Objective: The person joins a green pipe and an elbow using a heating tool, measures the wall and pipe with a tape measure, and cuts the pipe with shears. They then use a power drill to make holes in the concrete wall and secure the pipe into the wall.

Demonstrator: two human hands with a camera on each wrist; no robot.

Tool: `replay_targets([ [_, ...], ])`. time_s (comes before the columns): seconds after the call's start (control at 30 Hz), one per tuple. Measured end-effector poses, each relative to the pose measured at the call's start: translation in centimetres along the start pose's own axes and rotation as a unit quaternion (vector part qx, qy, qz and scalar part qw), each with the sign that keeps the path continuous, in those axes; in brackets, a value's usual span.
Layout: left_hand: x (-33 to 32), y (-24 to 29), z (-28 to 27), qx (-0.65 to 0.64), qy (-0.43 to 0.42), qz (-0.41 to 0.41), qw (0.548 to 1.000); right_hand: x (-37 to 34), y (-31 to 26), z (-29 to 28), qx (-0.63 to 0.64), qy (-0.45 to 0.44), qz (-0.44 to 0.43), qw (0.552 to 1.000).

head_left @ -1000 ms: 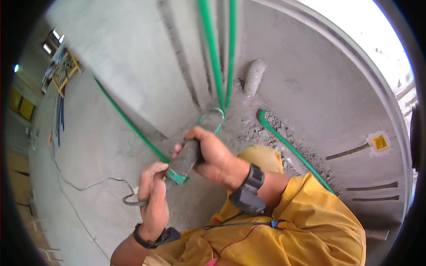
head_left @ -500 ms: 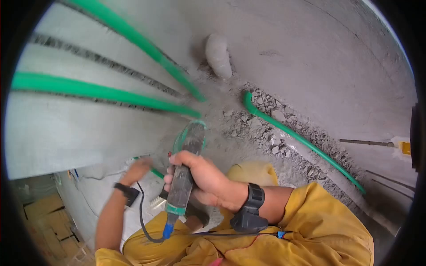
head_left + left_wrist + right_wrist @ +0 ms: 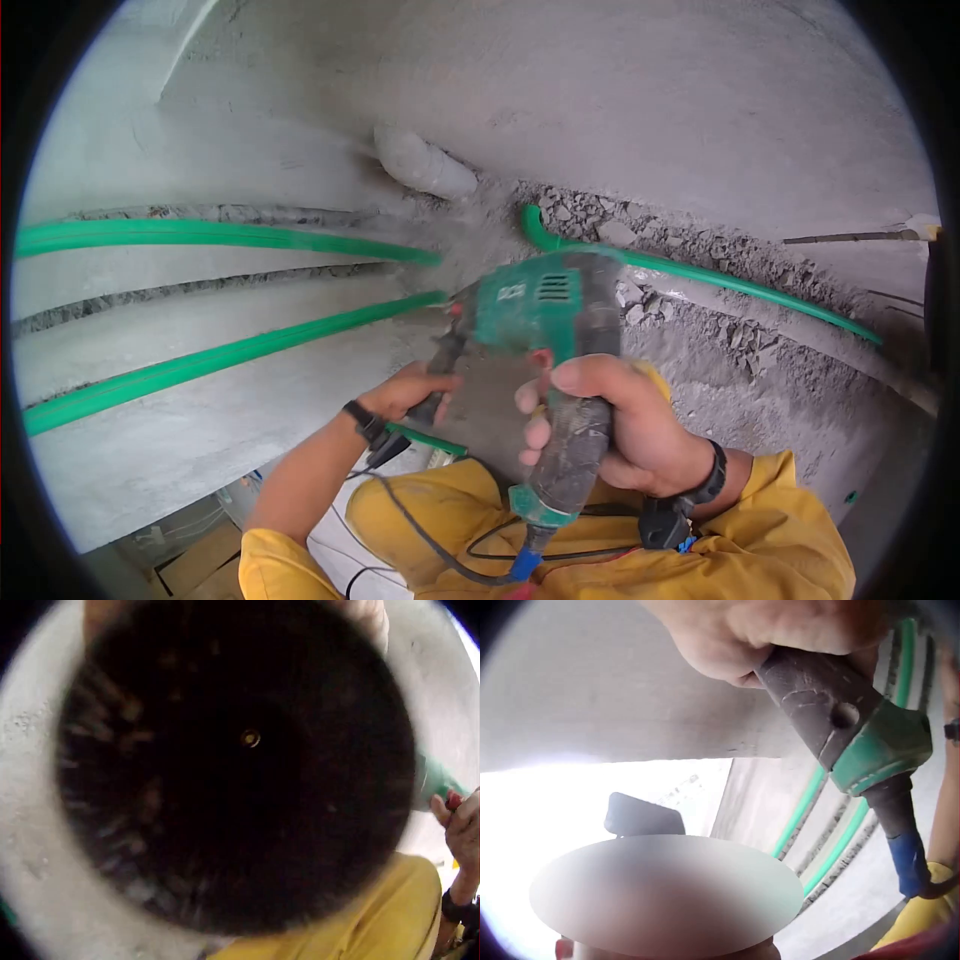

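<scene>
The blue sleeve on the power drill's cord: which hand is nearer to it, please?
Right. The right hand grips the main handle above the blue sleeve; the left hand holds the side handle, farther from it.

Grey plastered walls (image 3: 640, 110) meet a dusty concrete floor (image 3: 710, 420) strewn with broken rubble (image 3: 755, 345); chased grooves (image 3: 200, 288) score one wall, and bright white light (image 3: 525, 825) glares beyond a wall's edge.

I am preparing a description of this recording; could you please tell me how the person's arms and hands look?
The left hand and the right hand are both without gloves. Black wrist straps each carry a dark, boxy device. The yellow sleeves leave the forearms at least partly bare.
</scene>
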State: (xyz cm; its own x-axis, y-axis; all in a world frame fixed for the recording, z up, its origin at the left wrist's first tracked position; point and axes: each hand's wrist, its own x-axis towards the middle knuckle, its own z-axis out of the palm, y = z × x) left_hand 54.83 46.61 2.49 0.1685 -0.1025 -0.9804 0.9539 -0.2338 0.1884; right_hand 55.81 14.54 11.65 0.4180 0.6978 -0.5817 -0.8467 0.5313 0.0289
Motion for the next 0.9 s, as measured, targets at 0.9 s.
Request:
replay_targets([
  [0.9,13.7,2.9,-7.2,0.021,0.223,0.388,0.894,9.3,2.7,-1.4,-0.417,0.098,-0.185,0.884],
])
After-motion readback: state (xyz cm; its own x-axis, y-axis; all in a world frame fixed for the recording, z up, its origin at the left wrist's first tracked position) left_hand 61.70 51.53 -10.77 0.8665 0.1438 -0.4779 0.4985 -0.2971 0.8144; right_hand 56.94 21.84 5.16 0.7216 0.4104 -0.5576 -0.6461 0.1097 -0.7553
